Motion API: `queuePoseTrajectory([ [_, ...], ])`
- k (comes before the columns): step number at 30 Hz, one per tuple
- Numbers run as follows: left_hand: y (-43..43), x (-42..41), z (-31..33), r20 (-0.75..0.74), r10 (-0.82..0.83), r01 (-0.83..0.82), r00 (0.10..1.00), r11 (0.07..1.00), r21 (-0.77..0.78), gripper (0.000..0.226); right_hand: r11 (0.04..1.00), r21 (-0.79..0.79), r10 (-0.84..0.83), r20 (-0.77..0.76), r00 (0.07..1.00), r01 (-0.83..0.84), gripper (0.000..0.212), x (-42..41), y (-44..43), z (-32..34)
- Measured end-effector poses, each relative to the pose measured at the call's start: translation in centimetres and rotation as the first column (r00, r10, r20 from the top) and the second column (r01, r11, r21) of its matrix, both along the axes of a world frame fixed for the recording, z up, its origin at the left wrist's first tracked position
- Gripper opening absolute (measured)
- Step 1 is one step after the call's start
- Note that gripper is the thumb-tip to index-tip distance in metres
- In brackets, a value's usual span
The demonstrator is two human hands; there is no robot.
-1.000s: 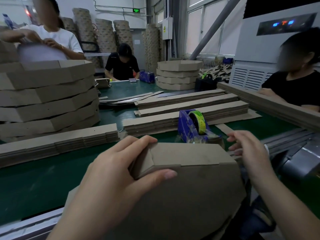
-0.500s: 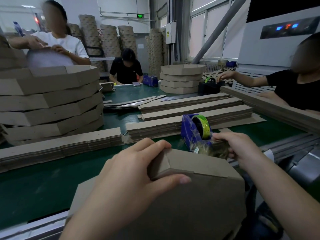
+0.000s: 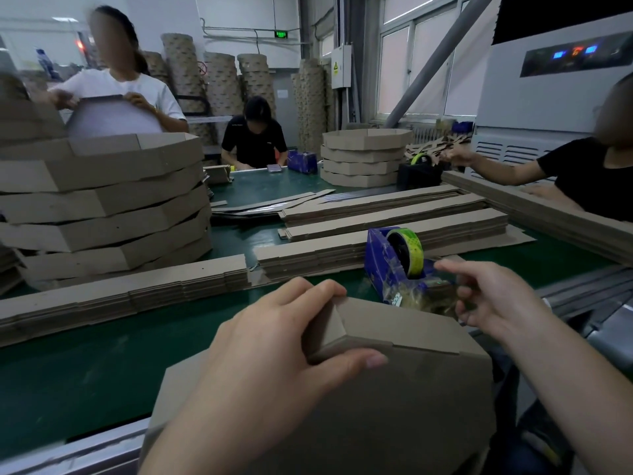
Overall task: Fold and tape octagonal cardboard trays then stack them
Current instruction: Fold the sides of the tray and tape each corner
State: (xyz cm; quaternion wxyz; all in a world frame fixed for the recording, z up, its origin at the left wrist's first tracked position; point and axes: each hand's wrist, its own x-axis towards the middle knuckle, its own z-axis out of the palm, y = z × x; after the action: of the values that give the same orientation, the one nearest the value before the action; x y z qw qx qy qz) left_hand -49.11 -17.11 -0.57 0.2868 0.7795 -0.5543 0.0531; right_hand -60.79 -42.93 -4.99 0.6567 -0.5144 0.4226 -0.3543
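Observation:
A brown octagonal cardboard tray [image 3: 394,406] stands tilted against the table's near edge, its underside toward me. My left hand [image 3: 274,354] grips a folded corner of its rim, thumb on the outside and fingers over the top. Behind the tray sits a blue tape dispenser [image 3: 387,265] with a yellow-green roll. My right hand [image 3: 493,296] is just right of the dispenser, its fingers pinching a strip of clear tape [image 3: 428,296] that runs from the dispenser.
A tall stack of folded trays [image 3: 102,207] stands at the left on the green table [image 3: 85,371]. Bundles of flat cardboard strips [image 3: 376,228] lie across the middle. Another tray stack [image 3: 363,159] stands further back. Three people work around the table.
My right hand moved from the tray's right corner to the dispenser and took hold of the tape, now drawing it toward me. My left hand kept its grip on the corner.

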Motion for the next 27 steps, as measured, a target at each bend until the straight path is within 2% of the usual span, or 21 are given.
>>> queuePoseTrajectory([
  [3,0.0,0.0,-0.1,0.012,0.004,-0.004,1.0,1.0,-0.008,0.077,0.998,-0.052,0.024,0.145,0.989,-0.017,0.006,-0.7,0.4,-0.8],
  [6,0.0,0.1,-0.1,0.006,0.003,-0.003,1.0,1.0,-0.008,0.078,0.992,-0.126,0.024,0.17,0.985,-0.002,0.02,-1.3,0.6,-2.2],
  [8,-0.1,0.0,-0.1,0.007,0.0,0.0,1.0,1.0,-0.006,0.078,0.968,-0.251,0.006,0.039,0.999,0.004,0.029,-1.6,0.6,-2.8],
  [10,-0.2,0.0,-0.1,0.014,0.003,-0.003,1.0,1.0,-0.003,0.079,0.902,-0.431,-0.067,-0.196,0.978,-0.025,0.03,-1.9,0.4,-3.0],
  [12,-0.1,-0.1,-0.1,0.027,0.008,-0.008,1.0,1.0,-0.006,0.079,0.763,-0.634,-0.237,-0.449,0.862,-0.121,0.033,-2.3,0.3,-3.0],
  [13,-0.1,-0.1,-0.1,0.039,0.011,-0.011,0.999,1.0,-0.005,0.08,0.7,-0.698,-0.316,-0.496,0.809,-0.155,0.035,-2.6,0.3,-2.9],
  [15,0.0,-0.3,-0.2,0.071,0.024,-0.024,0.997,1.0,-0.007,0.08,0.656,-0.738,-0.354,-0.485,0.8,-0.157,0.031,-3.1,0.2,-2.5],
  [18,0.0,-0.4,-0.2,0.1,0.027,-0.025,0.995,0.999,-0.023,0.083,0.666,-0.738,-0.238,-0.349,0.906,-0.11,0.016,-3.4,0.8,-0.7],
  [22,0.0,-0.5,-0.3,0.065,-0.018,0.02,0.998,0.999,-0.033,0.086,0.696,-0.7,0.006,-0.219,0.976,-0.162,0.022,-3.0,2.9,2.7],
  [24,0.1,-0.5,-0.2,0.011,-0.063,0.064,0.998,0.995,-0.072,0.084,0.696,-0.67,0.171,-0.192,0.966,-0.257,0.016,-2.8,4.4,4.4],
  [27,0.1,-0.5,-0.4,-0.05,-0.09,0.08,0.995,0.982,-0.172,0.07,0.607,-0.642,0.416,-0.247,0.875,-0.469,0.023,-2.4,6.4,6.7],
])
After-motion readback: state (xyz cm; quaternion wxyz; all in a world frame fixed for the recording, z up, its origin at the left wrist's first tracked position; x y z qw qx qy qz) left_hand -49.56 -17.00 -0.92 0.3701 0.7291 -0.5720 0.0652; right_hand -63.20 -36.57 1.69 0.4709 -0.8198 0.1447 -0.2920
